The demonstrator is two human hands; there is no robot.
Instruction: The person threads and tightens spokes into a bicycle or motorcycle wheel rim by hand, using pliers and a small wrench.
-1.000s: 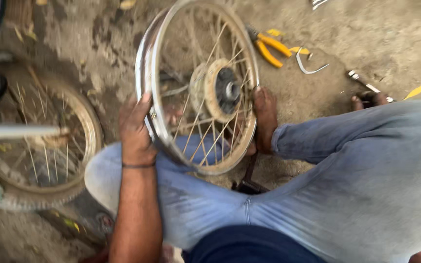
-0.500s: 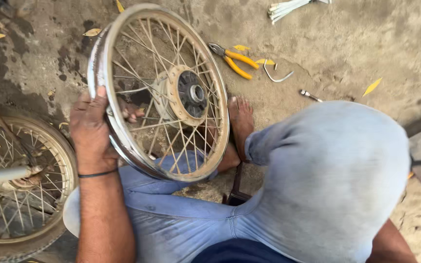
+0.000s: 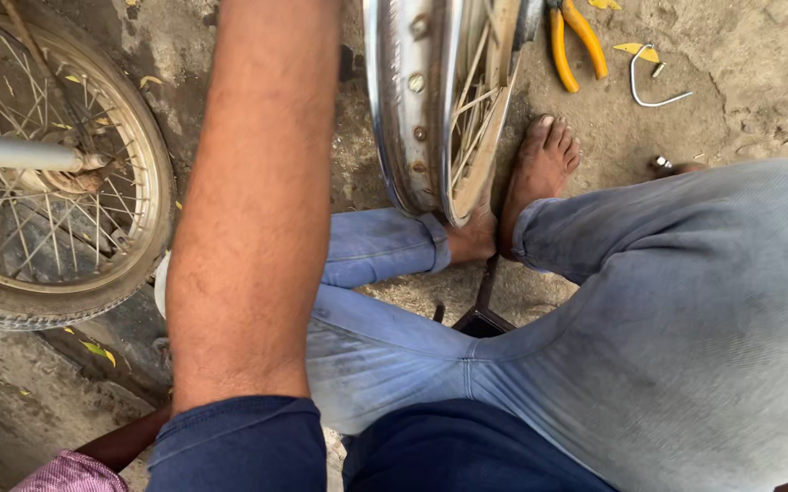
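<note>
1. Dusty concrete floor [image 3: 758, 82], gritty and stained; yellow-handled pliers [image 3: 576, 41] and a bent wire hook [image 3: 654, 87] lie on it.
2. Bare spoked wheel rim [image 3: 407, 109] stands edge-on, upright, its lower edge at the bare foot [image 3: 540, 173].
3. Left forearm [image 3: 257, 200] reaches up out of view; neither hand shows, so grip cannot be judged.
4. Judgement: steadying the chromed rim against the foot prevents wobble.
5. Tyred wheel [image 3: 56, 210] stands apart, left.
</note>
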